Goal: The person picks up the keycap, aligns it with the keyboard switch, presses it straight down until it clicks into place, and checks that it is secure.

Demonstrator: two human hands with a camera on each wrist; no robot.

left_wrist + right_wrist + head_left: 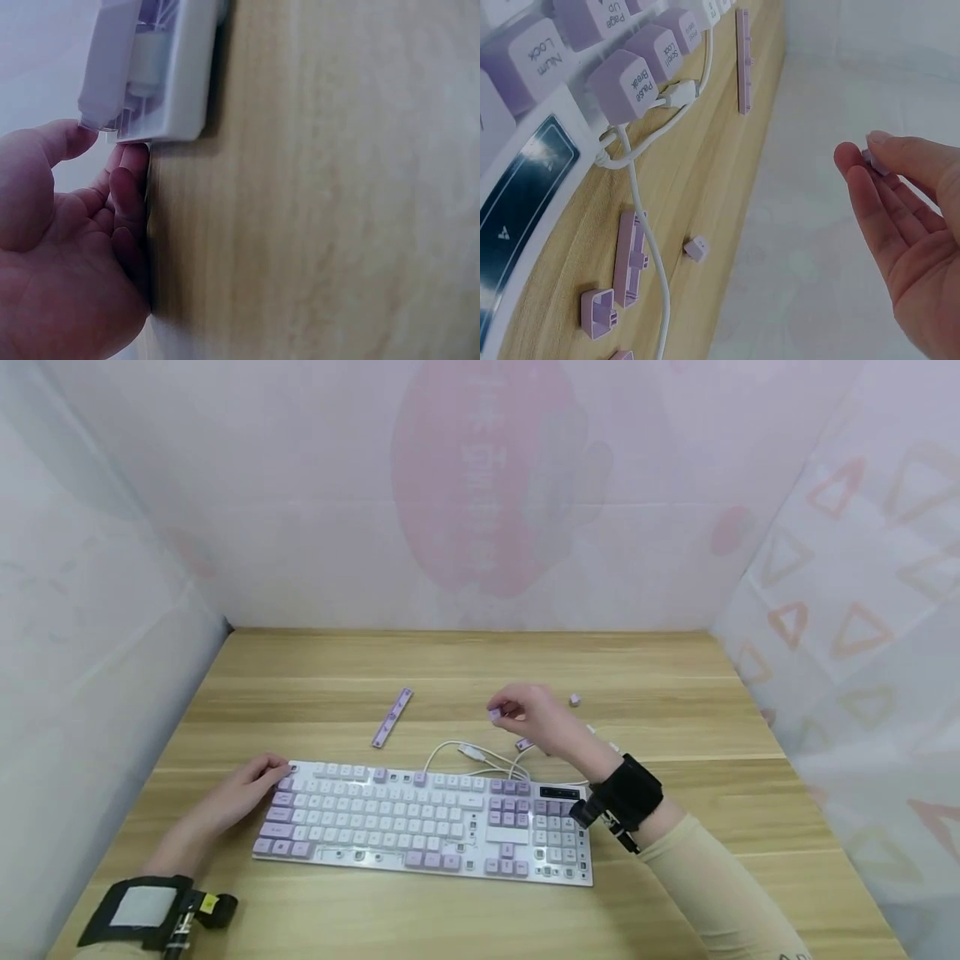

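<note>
A white and lilac keyboard [507, 835] lies on the wooden table, with bare switches showing where several keycaps are off. At its far left corner my left hand [238, 793] grips the edge, the thumb [71, 141] touching a lilac keycap [107, 64] and the other fingers curled against the side. My right hand [538, 714] pinches a small lilac keycap [495, 715] in the air beyond the keyboard. The right wrist view shows this keycap [875, 160] between thumb and fingertips, partly hidden by them.
Behind the keyboard lie a long lilac keycap [392, 718], a shorter one [628, 259] and small loose keycaps [696, 248]. A white cable [450, 744] with a USB plug [471, 752] curls there too. Printed cloth walls [300, 560] enclose the table.
</note>
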